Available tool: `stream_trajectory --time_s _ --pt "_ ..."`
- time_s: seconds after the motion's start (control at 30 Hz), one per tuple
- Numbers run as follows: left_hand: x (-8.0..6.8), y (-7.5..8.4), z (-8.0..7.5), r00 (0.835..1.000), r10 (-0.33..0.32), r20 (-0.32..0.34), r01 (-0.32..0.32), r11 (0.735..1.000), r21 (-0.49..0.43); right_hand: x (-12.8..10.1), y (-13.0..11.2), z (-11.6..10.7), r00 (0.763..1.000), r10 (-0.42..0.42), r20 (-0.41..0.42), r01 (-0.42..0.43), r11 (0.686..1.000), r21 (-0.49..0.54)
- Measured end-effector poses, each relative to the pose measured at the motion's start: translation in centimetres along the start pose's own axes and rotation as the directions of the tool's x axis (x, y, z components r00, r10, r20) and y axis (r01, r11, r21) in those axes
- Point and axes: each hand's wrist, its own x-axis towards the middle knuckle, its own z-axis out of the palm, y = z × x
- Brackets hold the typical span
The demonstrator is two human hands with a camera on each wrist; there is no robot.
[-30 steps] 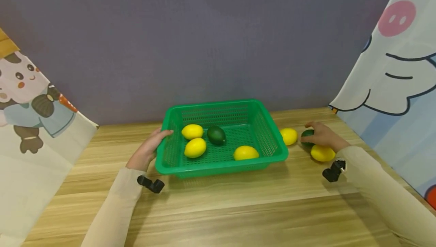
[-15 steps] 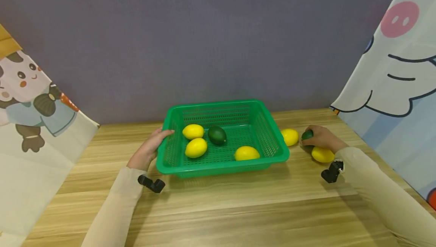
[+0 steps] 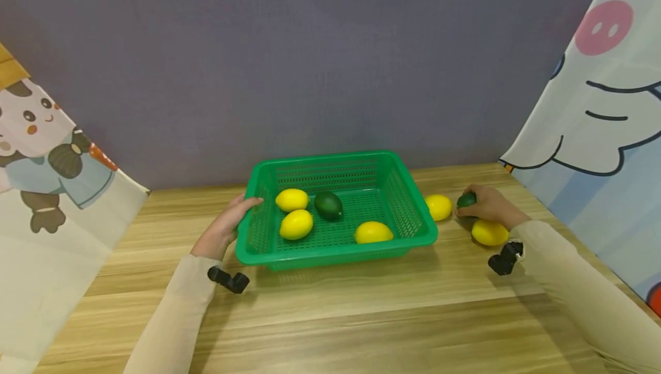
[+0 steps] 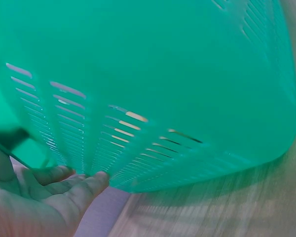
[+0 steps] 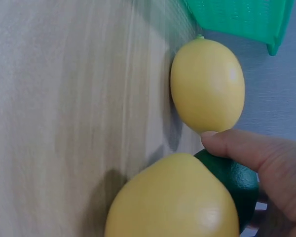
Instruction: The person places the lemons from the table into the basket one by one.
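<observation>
Head view: your right hand [image 3: 488,206] pinched a dark green fruit [image 3: 466,201] between thumb and fingers, on the right side of the desk [image 3: 330,316] and outside the green basket [image 3: 330,254]. Your left hand [image 3: 229,222] gripped the basket's left rim, thumb over the top; the left wrist view showed its fingers against the outer wall. The step in hand looked like picking up that fruit to add it to the basket, though you could not tell whether it was clear of the desk. Inside lay a back lemon [image 3: 292,200], a middle lemon [image 3: 296,224] just nearer you, a front lemon [image 3: 373,232] by the front wall, and another green fruit [image 3: 328,206].

The next move seemed to call for a lift above the basket's right rim, a short carry leftward and a gentle release, with your left hand steadying the rim. The most open room was on the basket floor behind the front lemon.

Edges were tight on your right. One loose lemon [image 3: 439,207] sat between your hand and the basket, so a low sweep could have pushed it. In the right wrist view your thumb tip met its outline; contact was unclear. A nearer loose lemon [image 3: 489,233] sat close under your wrist. A grey backdrop [image 3: 330,76] stood behind the basket; towards you, the desk offered wide room.
</observation>
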Motion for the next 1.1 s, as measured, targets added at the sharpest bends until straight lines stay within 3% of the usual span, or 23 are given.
stream_trajectory --time_s 0.33,0.6,1.1 --pt "0.1 0.0 0.0 1.000 -0.016 -0.014 0.016 1.000 -0.005 0.0 -0.3 -1.1 1.000 0.016 -0.006 -0.016 1.000 -0.006" --pt "0.0 0.0 0.1 1.000 -0.004 0.002 0.004 1.000 -0.024 -0.1 -0.9 -2.5 0.998 -0.041 -0.037 0.040 0.999 -0.012" --pt "-0.2 0.1 0.1 1.000 -0.004 0.003 0.004 1.000 -0.014 0.4 -2.3 -3.7 0.992 -0.074 -0.099 0.069 0.996 -0.054"
